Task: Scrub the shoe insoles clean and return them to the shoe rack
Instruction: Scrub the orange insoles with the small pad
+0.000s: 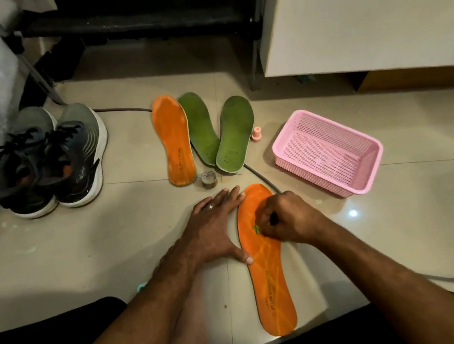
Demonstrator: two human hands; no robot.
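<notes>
- I sit on the floor point(58, 270) with an orange insole point(269, 277) lying flat in front of me, in the lower middle of the frame.
- My left hand point(214, 232) lies flat and wide open on the floor, just left of this insole. Its thumb touches the insole's left edge, and its fingertips touch near the top.
- There is a ring point(209, 206) on one finger of that hand.
- My right hand point(288, 218) rests on the upper part of the insole. Its fingers are curled tight around a small green thing point(256, 228). I cannot tell what that thing is, because most of it is hidden.
- A second orange insole point(173, 138) lies farther up, in the middle of the frame.
- Two green insoles point(219, 131) lie just right of it. Their lower ends overlap.
- A small round roll point(209, 178) sits on the floor between the far insoles and my hands.
- A tiny pink cap-like thing point(257, 132) stands just right of the green insoles.
- A pink basket point(366, 168) sits on the floor at the right. It looks bare inside.
- A pair of dark shoes point(51, 165) with white soles stands side by side at the left.
- A dark rack point(138, 17) is at the top of the frame.
- A thin cord point(262, 177) runs across the floor behind the insoles.
</notes>
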